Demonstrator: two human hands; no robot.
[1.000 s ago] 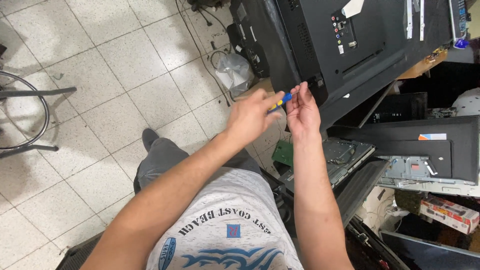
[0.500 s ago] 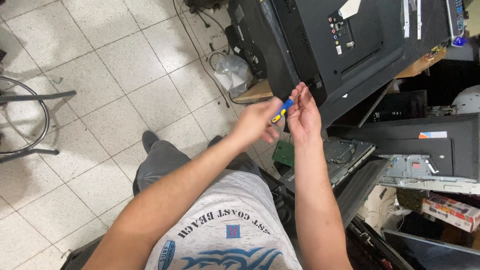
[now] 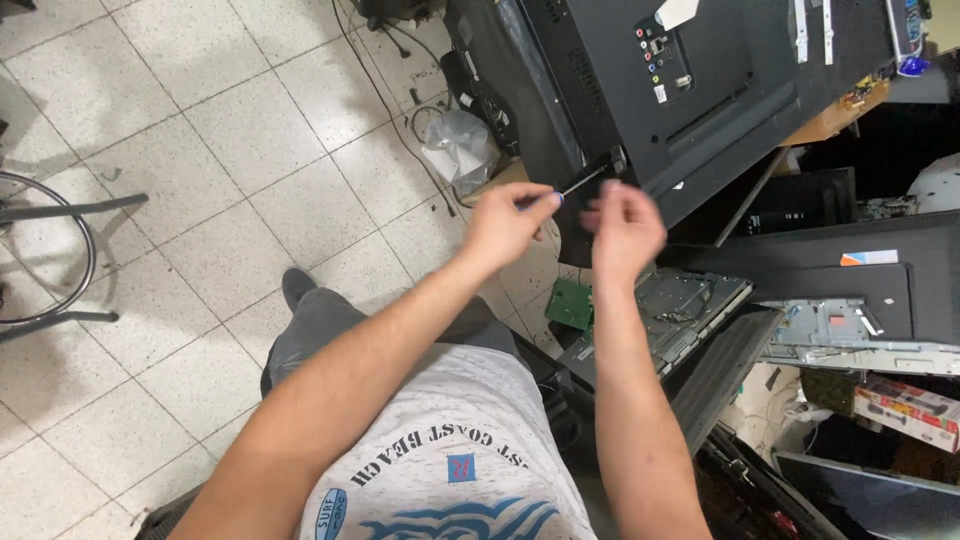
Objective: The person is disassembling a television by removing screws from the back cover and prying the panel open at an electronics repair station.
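My left hand (image 3: pixel 508 222) grips the blue handle of a thin screwdriver (image 3: pixel 578 184), whose metal shaft points up and right to the lower corner of the black back panel of a flat television (image 3: pixel 700 90). My right hand (image 3: pixel 622 225) hovers just right of the shaft with the fingers loosely curled and blurred by motion; nothing shows in it. The screwdriver tip rests at a small bracket on the panel's edge.
A tiled floor lies to the left with a metal chair base (image 3: pixel 50 250). A crumpled plastic bag (image 3: pixel 460 145) and cables lie by the television. A green circuit board (image 3: pixel 570 303), an opened metal chassis (image 3: pixel 680 310) and other black panels (image 3: pixel 880 280) crowd the right.
My left hand has drawn back left and turned the screwdriver so that its shaft now points at the television's corner. My right hand has let go of the tool and dropped slightly.
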